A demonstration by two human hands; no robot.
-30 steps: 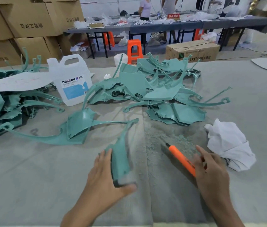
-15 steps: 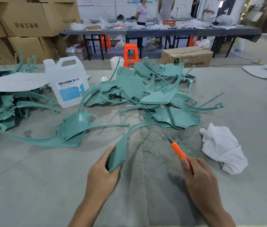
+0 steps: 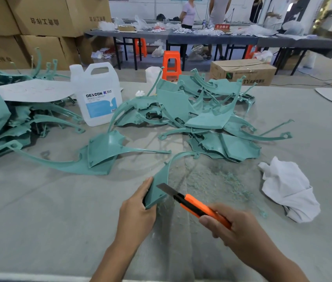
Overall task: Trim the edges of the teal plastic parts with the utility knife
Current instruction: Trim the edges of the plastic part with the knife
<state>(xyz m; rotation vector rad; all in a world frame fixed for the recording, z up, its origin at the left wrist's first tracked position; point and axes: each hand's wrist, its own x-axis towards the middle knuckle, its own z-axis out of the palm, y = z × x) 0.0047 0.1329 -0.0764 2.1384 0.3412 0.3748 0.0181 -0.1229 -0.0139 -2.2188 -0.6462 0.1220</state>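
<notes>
Your left hand [image 3: 135, 212] grips a curved teal plastic part [image 3: 160, 185]; your right hand [image 3: 235, 231] lays the orange utility knife's [image 3: 193, 204] blade against its edge.

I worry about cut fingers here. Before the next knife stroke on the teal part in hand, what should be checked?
1. Part secured: the left hand grips the teal part at its lower end: ok.
2. Knife secured: the right hand grips the utility knife by its orange handle: ok.
3. Blade extended and over the part: ok.
4. Fingers out of the blade's line: the tip points toward them, close by: not ok.
5. Blade seated on the edge to trim: cannot tell.
6. White rag apart from the cut, off to the right: ok.
</notes>
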